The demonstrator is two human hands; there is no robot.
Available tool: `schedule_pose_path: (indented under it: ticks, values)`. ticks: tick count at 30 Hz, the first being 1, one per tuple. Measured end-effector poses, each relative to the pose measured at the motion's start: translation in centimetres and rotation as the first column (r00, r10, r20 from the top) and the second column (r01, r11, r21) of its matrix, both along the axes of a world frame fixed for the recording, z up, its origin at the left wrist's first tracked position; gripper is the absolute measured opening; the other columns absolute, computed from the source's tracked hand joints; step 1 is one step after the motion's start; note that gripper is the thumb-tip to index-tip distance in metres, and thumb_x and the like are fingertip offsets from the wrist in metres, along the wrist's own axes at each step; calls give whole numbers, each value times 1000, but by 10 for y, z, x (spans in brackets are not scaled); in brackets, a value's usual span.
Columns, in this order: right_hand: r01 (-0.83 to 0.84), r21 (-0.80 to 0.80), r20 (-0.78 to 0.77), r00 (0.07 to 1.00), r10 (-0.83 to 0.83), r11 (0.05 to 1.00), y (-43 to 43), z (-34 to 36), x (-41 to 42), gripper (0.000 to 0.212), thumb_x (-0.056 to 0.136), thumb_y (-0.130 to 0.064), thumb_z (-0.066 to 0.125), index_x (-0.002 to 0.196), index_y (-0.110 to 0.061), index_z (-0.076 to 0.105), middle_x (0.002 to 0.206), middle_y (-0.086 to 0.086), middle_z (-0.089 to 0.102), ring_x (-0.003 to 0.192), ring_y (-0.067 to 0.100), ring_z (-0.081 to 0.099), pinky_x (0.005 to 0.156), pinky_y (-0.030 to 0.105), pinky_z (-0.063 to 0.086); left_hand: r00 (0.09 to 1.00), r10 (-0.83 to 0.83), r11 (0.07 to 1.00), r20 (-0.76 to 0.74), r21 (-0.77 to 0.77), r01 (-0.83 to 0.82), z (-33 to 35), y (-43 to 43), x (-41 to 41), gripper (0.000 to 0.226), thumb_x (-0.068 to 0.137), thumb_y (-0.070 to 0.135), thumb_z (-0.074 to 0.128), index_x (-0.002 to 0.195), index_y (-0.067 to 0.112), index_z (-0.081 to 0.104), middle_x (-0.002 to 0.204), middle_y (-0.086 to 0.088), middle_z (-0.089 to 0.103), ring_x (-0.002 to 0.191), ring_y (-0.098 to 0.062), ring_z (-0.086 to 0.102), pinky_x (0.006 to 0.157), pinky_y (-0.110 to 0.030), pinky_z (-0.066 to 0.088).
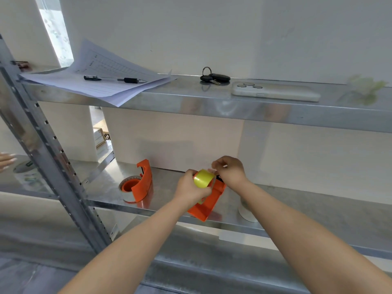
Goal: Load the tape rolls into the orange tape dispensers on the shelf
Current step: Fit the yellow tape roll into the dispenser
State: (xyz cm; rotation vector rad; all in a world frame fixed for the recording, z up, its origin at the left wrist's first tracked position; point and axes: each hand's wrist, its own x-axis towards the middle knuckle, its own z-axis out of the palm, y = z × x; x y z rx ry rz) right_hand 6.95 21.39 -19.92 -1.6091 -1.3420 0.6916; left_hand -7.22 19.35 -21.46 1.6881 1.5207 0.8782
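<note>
An orange tape dispenser (209, 203) lies on the lower metal shelf (318, 205), with a yellow tape roll (204, 178) sitting in it. My left hand (191, 187) grips the roll and the dispenser from the left side. My right hand (230, 170) is at the roll's far right edge with fingertips pinched; what they pinch is too small to tell. A second orange dispenser (141, 183) stands further left on the same shelf, and a clear tape roll (128, 188) is mounted on its hub.
A white roll (247, 211) stands on the lower shelf just right of my right forearm. The upper shelf holds papers (101, 81) with two pens, keys (214, 77) and a phone (275, 92). Another person's hand (6, 161) shows at the far left beyond the shelf upright (53, 158).
</note>
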Motion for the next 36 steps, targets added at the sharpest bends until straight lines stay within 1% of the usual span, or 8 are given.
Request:
schedule_pose_path:
  ticks: [4,11,14,17,21,28,33,36]
  values:
    - [42,-12,55,998,-41,999,7,3,2,15,85,-13,56,85,-1,66,95,12,70,85,22,61,74,27,44,1000,-3,1000,28,10,2,7,-3,1,48,55,22,76,94,25,48,75,20,49,65,6,47,47,-9,31]
    - [158,-22,-5,987,-158,987,20,7,16,18,85,-12,56,88,2,67,102,16,70,97,28,62,84,32,46,998,-30,999,58,34,28,11,-9,0,44,55,24,76,89,25,49,74,17,53,64,4,50,48,-4,39]
    - [279,-36,-7,960,-279,960,27,16,31,22,87,-16,53,91,3,63,101,18,67,95,31,59,78,33,44,997,-77,996,21,46,76,11,-12,-3,45,55,33,77,88,26,49,73,17,53,65,4,51,49,-4,39]
    - [231,-39,-34,972,-232,972,29,22,43,22,87,-16,52,89,3,62,97,15,66,95,30,59,79,32,44,995,-99,995,14,20,99,6,-14,-11,46,56,34,77,93,28,51,78,18,55,70,3,53,47,-8,37]
    - [202,-67,-160,964,-210,977,27,17,40,18,90,-15,48,86,-1,59,91,12,65,98,30,64,93,45,51,992,-81,997,96,24,79,2,-20,-11,43,53,28,73,89,31,51,80,15,58,70,2,55,48,-8,41]
    - [226,-113,-353,901,-252,968,26,11,37,16,94,-9,42,78,-7,45,103,15,55,79,26,65,63,30,54,985,-69,996,160,67,59,6,-24,-8,35,55,24,74,78,32,48,76,11,59,64,-2,55,46,-8,41]
    - [253,-196,-389,867,-312,947,30,0,36,9,94,-8,40,97,-4,48,109,12,53,76,26,66,67,32,56,992,-52,993,116,111,39,6,-28,-7,36,54,27,72,79,29,47,72,10,56,63,-4,53,51,-19,39]
    - [276,-206,-307,893,-330,939,33,0,37,17,94,-8,39,102,1,50,105,11,55,71,26,66,65,28,55,993,-49,992,107,121,36,6,-30,-5,36,54,28,72,80,26,47,72,10,56,63,-5,52,52,-20,39]
